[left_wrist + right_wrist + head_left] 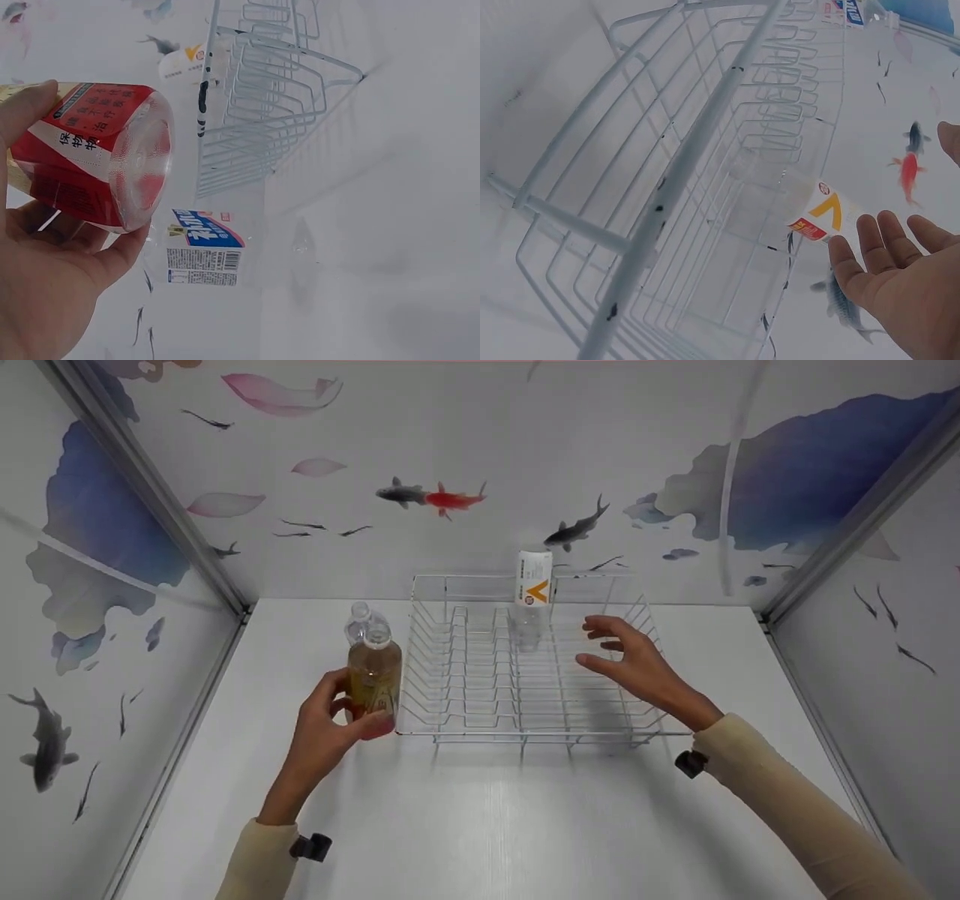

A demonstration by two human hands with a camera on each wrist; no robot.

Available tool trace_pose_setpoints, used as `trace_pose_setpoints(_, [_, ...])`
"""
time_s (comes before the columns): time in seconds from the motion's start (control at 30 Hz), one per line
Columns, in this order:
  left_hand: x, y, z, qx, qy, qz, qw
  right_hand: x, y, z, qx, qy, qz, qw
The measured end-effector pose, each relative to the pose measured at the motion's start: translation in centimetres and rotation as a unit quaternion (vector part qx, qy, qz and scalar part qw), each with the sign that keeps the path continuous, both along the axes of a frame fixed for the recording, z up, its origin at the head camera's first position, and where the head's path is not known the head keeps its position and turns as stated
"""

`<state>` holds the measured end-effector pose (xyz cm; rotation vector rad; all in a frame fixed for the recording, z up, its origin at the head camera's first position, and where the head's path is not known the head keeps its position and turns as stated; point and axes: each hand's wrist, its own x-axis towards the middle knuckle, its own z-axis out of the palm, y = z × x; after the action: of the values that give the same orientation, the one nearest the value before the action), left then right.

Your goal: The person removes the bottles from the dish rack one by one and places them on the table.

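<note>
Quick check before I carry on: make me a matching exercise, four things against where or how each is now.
Things
1. Red-label bottle
2. Orange-V bottle
3. Blue-and-white-label bottle
4. Right grip

Places and states
A. Inside the wire rack
B. Holding nothing
C. Held in the left grip
D. On the table, beside the rack

Pairs: 1-C, 2-A, 3-D, 4-B
</note>
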<state>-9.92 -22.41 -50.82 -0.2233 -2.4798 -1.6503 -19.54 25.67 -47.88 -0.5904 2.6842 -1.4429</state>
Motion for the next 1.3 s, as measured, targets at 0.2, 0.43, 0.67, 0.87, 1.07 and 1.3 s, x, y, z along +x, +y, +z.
trace_pose_setpoints(0.2, [0.2, -1.4, -0.9, 0.004, -0.014, 0.016, 0.9998, -0.6, 0.0, -0.3, 0.009, -0.003, -0.007, 0.9999])
trace_pose_setpoints(0.43, [0.0, -2.7, -1.9, 0.020, -0.038, 0.048, 0.9979, -1.5, 0.1, -0.3, 0.014, -0.002, -0.010, 0.9999])
trace_pose_setpoints(0.67, [-0.5, -3.6, -2.9, 0.032, -0.058, 0.068, 0.9955, -2.3, 0.1, -0.1, 0.015, 0.001, -0.013, 0.9998])
trace_pose_setpoints(0.87, [-1.4, -4.3, -4.1, 0.057, -0.063, 0.075, 0.9935, -2.8, -0.1, -0.3, 0.013, 0.001, -0.013, 0.9998])
trace_pose_setpoints(1.07, [-2.4, -4.7, -5.4, 0.078, -0.054, 0.094, 0.9910, -3.2, -0.2, -0.6, 0.015, -0.007, -0.023, 0.9996])
trace_pose_setpoints(1.3, [-3.0, -5.0, -6.5, 0.087, -0.077, 0.117, 0.9864, -3.7, -0.3, -0.8, 0.014, -0.007, -0.019, 0.9997])
